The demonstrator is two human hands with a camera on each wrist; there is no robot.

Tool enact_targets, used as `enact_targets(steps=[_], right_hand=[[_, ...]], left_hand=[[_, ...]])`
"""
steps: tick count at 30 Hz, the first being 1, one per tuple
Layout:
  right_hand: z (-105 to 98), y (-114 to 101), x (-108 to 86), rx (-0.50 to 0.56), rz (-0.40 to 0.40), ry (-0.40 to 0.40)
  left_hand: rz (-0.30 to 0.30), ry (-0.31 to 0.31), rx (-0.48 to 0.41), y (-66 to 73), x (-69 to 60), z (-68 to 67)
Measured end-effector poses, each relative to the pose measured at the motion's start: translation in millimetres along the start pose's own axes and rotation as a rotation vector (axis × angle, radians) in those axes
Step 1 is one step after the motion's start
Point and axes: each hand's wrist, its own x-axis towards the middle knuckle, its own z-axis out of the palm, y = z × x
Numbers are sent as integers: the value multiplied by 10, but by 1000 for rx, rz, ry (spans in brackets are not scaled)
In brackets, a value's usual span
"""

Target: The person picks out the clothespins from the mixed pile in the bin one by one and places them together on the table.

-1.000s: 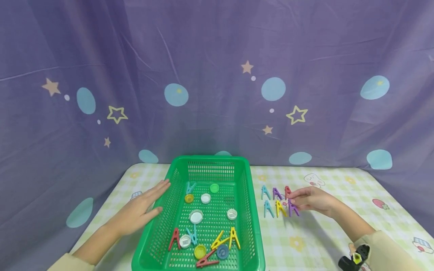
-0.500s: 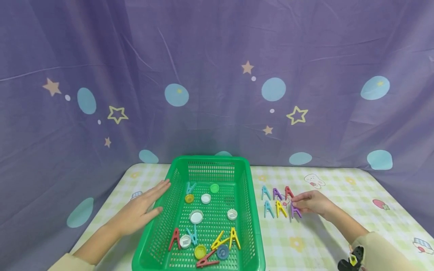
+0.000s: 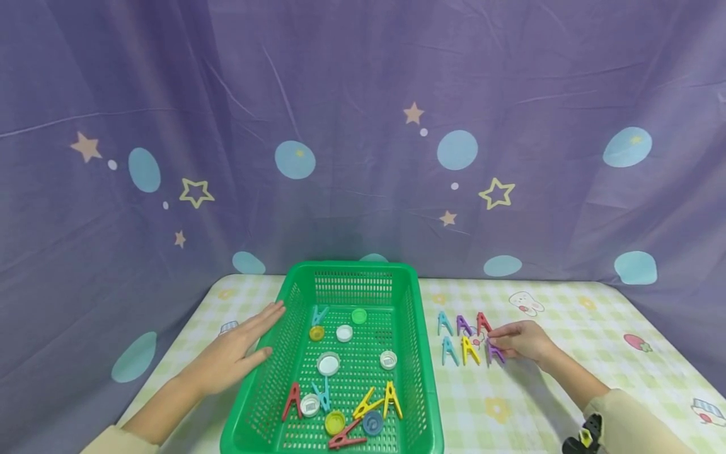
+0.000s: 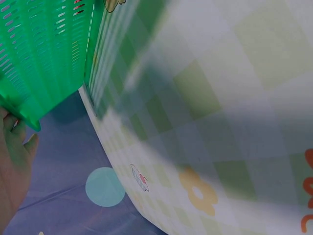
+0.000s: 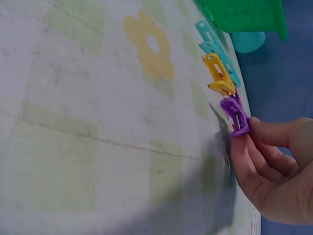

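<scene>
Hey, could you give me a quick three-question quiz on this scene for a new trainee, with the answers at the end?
1. True or false: the green basket holds only clothespins.
2. What colour is the clothespin that the right hand pinches: A, yellow; B, purple; C, red?
3. How many clothespins are outside the basket, counting the pinched one?

Key: 1. False; plastic caps lie in it too. 2. B, purple. 3. Six.

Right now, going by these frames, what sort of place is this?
Probably a staged tabletop corner, perhaps for recording: a patterned purple curtain fills the background, a checked tablecloth lies before it, and a green basket holds clothespins and round caps.
</scene>
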Motion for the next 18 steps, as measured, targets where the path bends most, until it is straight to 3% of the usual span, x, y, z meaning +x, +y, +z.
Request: enact_targets(steps=[10,18], right_hand=[[111,16,39,-192,-48,136],[129,-26,13,-273,-59,171]], left_hand=[[2,2,0,-2,2,7],[3,6,3,-10,2,12]])
